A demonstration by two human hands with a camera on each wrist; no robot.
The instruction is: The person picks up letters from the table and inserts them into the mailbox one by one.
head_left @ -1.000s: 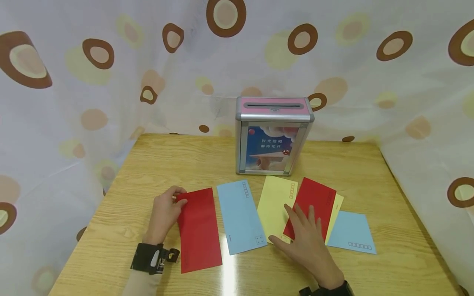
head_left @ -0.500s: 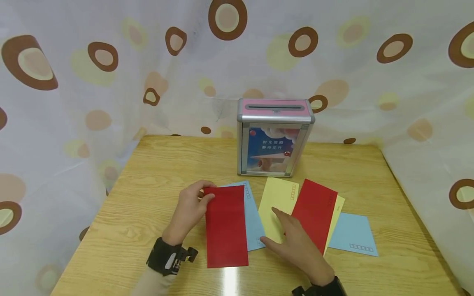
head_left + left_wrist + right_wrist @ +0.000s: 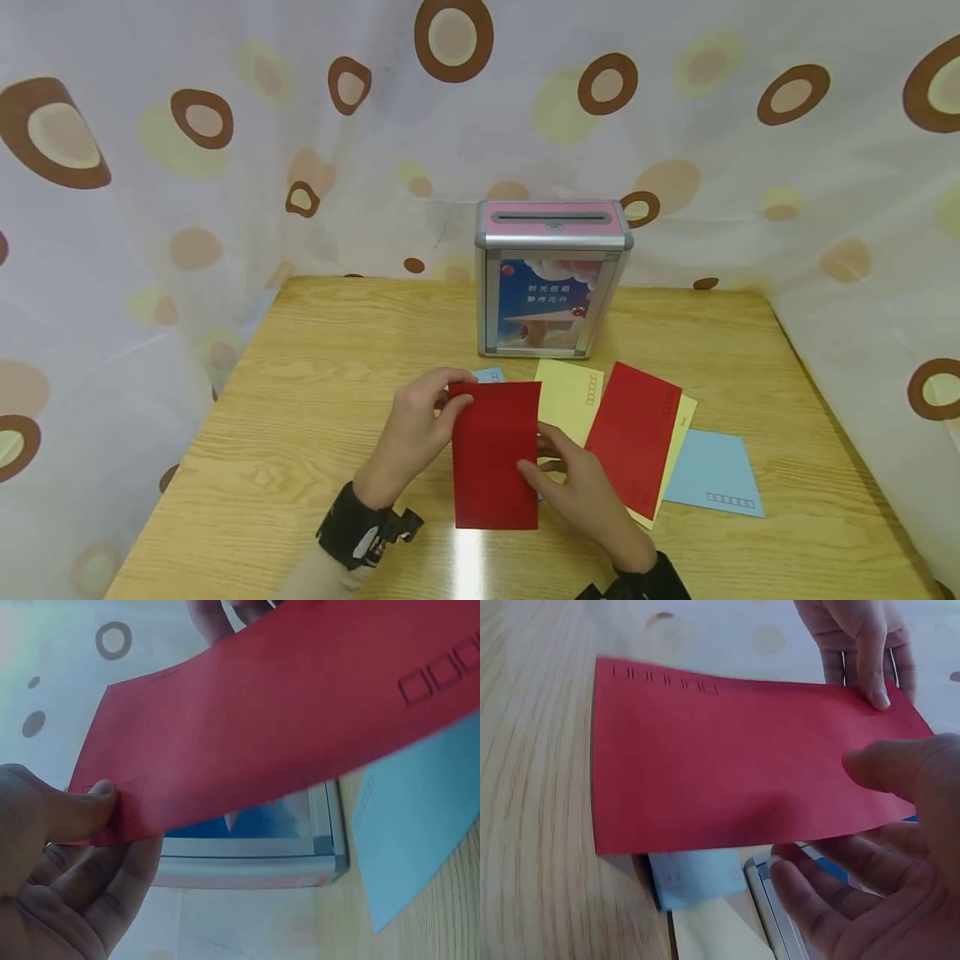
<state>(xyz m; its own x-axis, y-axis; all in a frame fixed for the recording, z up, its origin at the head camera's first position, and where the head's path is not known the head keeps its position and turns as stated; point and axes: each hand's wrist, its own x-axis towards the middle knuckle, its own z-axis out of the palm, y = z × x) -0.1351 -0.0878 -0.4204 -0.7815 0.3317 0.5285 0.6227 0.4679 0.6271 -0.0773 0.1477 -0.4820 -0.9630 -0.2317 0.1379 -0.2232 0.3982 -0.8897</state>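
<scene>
A red envelope [image 3: 495, 467] is held up over the table between both hands, its printed boxes showing in the wrist views. My left hand [image 3: 420, 429] pinches its upper left corner, the thumb lying on the face and the fingers behind. At its right edge is my right hand [image 3: 581, 487], thumb over the face and fingers behind it. Beneath the raised envelope lies a blue envelope [image 3: 489, 375], mostly hidden in the head view; more of it shows in the left wrist view [image 3: 412, 825].
Behind stands a silver and pink box [image 3: 553, 279] with a slot on top. To the right lie a yellow envelope [image 3: 566, 392], another red envelope [image 3: 633, 433] over a second yellow one [image 3: 684, 412], and a blue envelope [image 3: 716, 475]. A patterned curtain [image 3: 450, 150] surrounds the wooden table [image 3: 300, 358].
My left hand has carried the red envelope rightward and up, across the blue one. My right hand has moved left from the other red envelope to the held one's right edge.
</scene>
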